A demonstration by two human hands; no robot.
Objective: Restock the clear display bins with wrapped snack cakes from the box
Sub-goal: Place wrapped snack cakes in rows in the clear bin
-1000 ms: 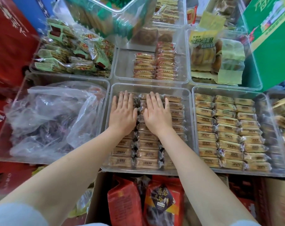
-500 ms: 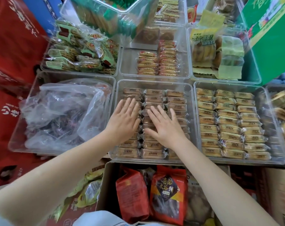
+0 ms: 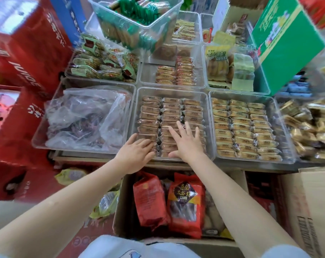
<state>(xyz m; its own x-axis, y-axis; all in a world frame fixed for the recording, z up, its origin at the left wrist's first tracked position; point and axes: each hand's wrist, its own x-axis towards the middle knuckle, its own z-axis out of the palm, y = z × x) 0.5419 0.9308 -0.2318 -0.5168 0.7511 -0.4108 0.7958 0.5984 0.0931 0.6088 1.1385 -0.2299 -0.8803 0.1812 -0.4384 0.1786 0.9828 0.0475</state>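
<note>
Head view looks down on a spread of clear bins full of wrapped snacks. I see the middle bin (image 3: 172, 91) right in front, packed with three neat rows of brown snack cakes (image 3: 170, 112) in clear wrappers.

My left hand (image 3: 134, 155) sits at the near left corner of that bin. Its fingers are bent a little and lie on the cakes at the near end of the left row. I think they only rest there, but the view is too blurry to be sure that they hold nothing. My right hand (image 3: 187, 141) lies flat on the near cakes of the middle and right rows, with its fingers straight and spread wide, so its grip is open and holds nothing.

Just to the right is another bin (image 3: 212, 127) with rows of yellow cakes (image 3: 241, 127). To the left, a bin holds a crumpled clear plastic bag (image 3: 85, 116). Behind the middle bin, a smaller bin has two short rows of cakes (image 3: 176, 73).

Below my arms is an open cardboard box (image 3: 120, 211) with red snack bags (image 3: 186, 203) standing in it. A green box (image 3: 286, 43) leans at the far right, and red boxes (image 3: 25, 43) stand on the left.
</note>
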